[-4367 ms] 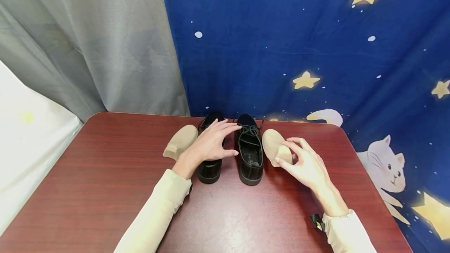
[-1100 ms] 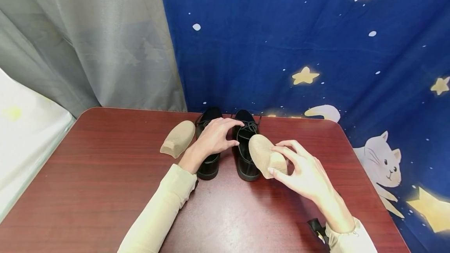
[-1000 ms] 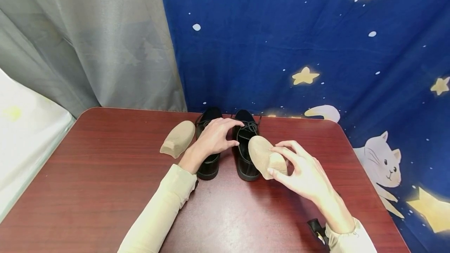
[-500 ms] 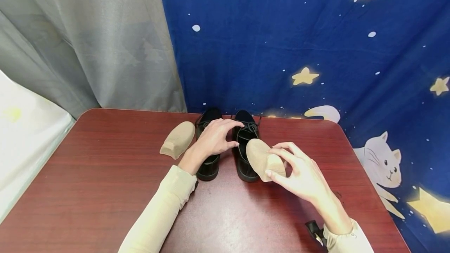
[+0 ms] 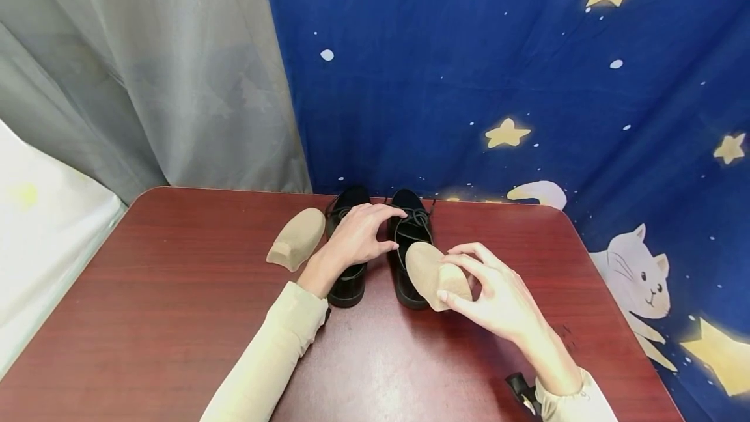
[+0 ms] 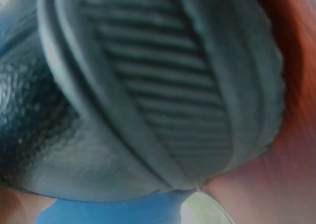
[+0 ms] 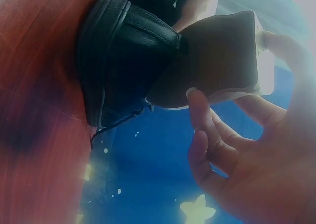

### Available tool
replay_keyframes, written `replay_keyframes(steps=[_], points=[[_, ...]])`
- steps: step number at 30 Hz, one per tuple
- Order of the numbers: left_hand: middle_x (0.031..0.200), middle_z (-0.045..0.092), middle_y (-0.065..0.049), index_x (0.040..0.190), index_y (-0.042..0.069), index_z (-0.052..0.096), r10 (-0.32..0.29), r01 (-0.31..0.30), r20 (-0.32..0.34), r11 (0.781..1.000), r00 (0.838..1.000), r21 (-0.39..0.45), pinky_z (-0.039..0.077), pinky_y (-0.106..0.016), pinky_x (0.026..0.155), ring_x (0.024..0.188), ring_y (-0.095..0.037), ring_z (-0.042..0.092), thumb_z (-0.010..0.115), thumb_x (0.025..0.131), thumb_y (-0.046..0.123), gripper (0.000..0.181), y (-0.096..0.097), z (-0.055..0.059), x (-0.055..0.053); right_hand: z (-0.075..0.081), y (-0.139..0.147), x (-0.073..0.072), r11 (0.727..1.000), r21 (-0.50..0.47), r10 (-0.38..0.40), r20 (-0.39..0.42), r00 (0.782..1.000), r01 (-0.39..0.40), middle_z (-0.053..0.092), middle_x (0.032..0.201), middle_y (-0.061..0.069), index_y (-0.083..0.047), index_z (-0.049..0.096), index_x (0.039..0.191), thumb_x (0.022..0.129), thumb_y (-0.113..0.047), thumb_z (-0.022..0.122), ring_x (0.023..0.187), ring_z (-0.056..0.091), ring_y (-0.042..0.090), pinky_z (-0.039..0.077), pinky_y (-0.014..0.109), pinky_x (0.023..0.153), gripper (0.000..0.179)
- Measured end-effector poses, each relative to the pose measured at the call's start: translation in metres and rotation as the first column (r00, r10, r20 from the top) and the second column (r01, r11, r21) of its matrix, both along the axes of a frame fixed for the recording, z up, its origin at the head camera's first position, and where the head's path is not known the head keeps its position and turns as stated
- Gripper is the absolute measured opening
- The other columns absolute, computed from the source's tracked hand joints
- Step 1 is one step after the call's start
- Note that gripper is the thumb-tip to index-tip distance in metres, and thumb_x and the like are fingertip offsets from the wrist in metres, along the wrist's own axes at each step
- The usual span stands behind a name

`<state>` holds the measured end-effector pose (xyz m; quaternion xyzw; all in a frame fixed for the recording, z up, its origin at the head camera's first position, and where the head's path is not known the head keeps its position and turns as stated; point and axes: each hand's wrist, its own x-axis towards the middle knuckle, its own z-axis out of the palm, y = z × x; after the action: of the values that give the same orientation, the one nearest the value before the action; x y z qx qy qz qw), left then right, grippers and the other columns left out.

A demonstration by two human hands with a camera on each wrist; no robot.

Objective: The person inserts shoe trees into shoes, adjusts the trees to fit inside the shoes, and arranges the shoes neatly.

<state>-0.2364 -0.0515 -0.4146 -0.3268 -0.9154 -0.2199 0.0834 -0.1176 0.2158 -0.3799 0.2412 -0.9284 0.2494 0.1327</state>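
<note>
Right-hand grip: the right hand (image 5: 498,298) pinches a beige shoe insert (image 5: 423,269) by its raised heel block, thumb on the near side, index and middle fingers on the far side.
Held insert: above the heel end of the right black lace-up shoe (image 5: 400,269), toe end pointing far and left; whether the tip is within the shoe's mouth cannot be told.
Slip hazard: the pinch bears on the block alone, so the insert could pivot or slide if its toe met the shoe.
Collar hazard: entry at a slant might fold or crush the heel collar.
Shoe hazard: a push toward the far side could slide the shoe, should nothing brace it.
Right-hand pose: reaching from the near right, wrist low, remaining fingers loosely bent.
Left-hand pose: the left hand (image 5: 360,236) arches over the left black lace-up shoe (image 5: 347,288), fingers and thumb spread toward the right shoe; it grips nothing visibly, and contact is uncertain.
Second insert: a matching beige insert (image 5: 297,238) lies on the red-brown table (image 5: 176,279), just left of the left shoe.
</note>
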Motion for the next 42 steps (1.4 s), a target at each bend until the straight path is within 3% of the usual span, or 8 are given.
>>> replay_keyframes(steps=[8,24,30,42], points=[[0.133,0.062,0.0,0.133,0.025,0.062,0.004,-0.003,-0.015,1.0,1.0,0.009,0.036,-0.045,0.109,0.126,-0.02,0.054,0.082,0.082,0.033,0.055,0.0,-0.001,-0.001,-0.001,-0.001,-0.003,1.0,0.005,0.02,-0.006,1.0,-0.02,0.057,0.125,-0.014,-0.035,0.068,0.119,0.077,-0.045,0.082,0.081,0.056,0.004,0.044,0.025,0.065,0.045],[0.131,0.063,-0.001,0.131,0.022,0.063,-0.006,0.006,-0.018,1.0,1.0,0.029,0.036,-0.044,0.109,0.123,-0.02,0.056,0.081,0.082,0.027,0.053,0.001,0.0,0.0,-0.003,-0.006,-0.012,1.0,0.009,0.019,0.016,1.0,-0.02,0.057,0.125,-0.014,-0.034,0.068,0.12,0.079,-0.046,0.08,0.078,0.055,0.0,0.046,0.026,0.065,0.045],[0.131,0.063,-0.001,0.131,0.021,0.063,-0.001,0.001,-0.01,0.999,1.0,0.04,0.035,-0.044,0.11,0.125,-0.02,0.055,0.081,0.083,0.026,0.052,0.001,-0.002,0.0,-0.006,-0.006,-0.014,0.999,-0.024,0.034,0.016,0.999,-0.033,0.056,0.124,-0.017,-0.034,0.068,0.12,0.08,-0.049,0.079,0.07,0.054,-0.002,0.046,0.022,0.063,0.044],[0.131,0.063,0.0,0.131,0.022,0.063,0.011,-0.01,-0.005,0.999,1.0,0.048,0.034,-0.043,0.111,0.125,-0.019,0.055,0.081,0.083,0.027,0.051,0.001,-0.003,-0.001,-0.007,-0.008,-0.019,0.997,-0.06,0.046,0.038,0.998,-0.044,0.055,0.124,-0.018,-0.034,0.069,0.119,0.079,-0.054,0.078,0.073,0.056,-0.001,0.047,0.021,0.065,0.045]])
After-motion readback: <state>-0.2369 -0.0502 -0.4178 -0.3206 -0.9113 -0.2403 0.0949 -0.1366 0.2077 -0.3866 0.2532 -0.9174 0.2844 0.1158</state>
